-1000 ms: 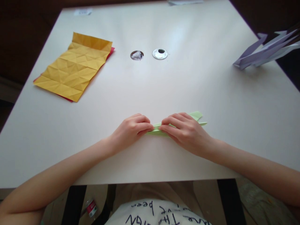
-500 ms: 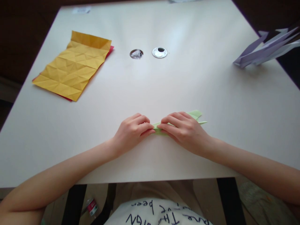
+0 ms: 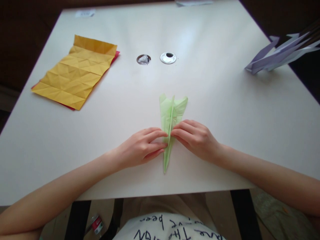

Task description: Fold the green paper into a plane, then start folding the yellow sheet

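A light green paper airplane (image 3: 171, 115) lies on the table in front of me, its narrow nose toward me and its two wings spread on the far side. A raised fold runs along its middle. My left hand (image 3: 143, 146) grips the left side near the middle fold, fingers loosely bent with small gaps between them. From the right, my right hand (image 3: 193, 136) pinches the paper by the same fold, its fingers closed together. The undersides of both hands' fingertips are hidden.
Creased yellow paper (image 3: 75, 73) lies over a red sheet (image 3: 115, 57) at the left. Two round holes sit mid-table, one with a silver cover (image 3: 166, 59). A folded purple paper piece (image 3: 275, 55) rests at the right edge. A bottle (image 3: 97, 224) is on the floor.
The green paper airplane has turned from lying crosswise under my hands to pointing at me, and its wings have spread. Both hands have shifted to either side of its fold.
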Action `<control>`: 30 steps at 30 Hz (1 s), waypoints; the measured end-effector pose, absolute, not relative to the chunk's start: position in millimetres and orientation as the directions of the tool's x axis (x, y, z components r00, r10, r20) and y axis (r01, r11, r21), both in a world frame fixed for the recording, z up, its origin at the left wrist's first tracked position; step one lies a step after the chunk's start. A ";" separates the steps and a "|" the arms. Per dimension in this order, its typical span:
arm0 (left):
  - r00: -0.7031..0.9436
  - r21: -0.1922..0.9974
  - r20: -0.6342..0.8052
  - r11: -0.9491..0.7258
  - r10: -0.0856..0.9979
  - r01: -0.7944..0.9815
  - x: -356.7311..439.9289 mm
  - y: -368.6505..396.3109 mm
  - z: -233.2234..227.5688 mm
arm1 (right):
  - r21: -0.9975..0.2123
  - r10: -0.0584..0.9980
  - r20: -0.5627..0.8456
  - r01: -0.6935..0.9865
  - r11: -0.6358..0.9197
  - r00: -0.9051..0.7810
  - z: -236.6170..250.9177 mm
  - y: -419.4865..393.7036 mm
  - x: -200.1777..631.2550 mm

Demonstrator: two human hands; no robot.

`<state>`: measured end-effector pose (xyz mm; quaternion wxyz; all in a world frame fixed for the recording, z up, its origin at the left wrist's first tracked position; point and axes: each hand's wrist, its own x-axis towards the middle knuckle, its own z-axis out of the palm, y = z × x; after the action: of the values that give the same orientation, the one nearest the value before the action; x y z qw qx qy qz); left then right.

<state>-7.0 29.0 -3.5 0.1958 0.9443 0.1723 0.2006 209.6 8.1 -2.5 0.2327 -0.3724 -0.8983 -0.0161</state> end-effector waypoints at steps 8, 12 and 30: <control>0.954 0.229 0.219 -0.961 0.203 0.152 -16.3 29.3 -1.8 | -0.008 0.543 0.392 0.587 0.809 -0.743 -2.6 -11.0 221.6; 0.966 0.148 0.180 -0.976 0.187 0.161 -19.7 21.9 -2.5 | -0.001 0.553 0.263 0.573 0.819 -0.790 1.1 -23.7 224.5; 0.989 0.375 -0.094 -0.917 0.110 0.137 -33.0 25.7 20.5 | -0.149 0.524 0.069 0.510 0.847 -0.849 17.5 -36.3 223.1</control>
<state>-33.0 25.7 20.5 0.1938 0.9783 0.0632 -0.0357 223.1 -36.3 17.5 0.0535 -0.2693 -0.9595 0.0627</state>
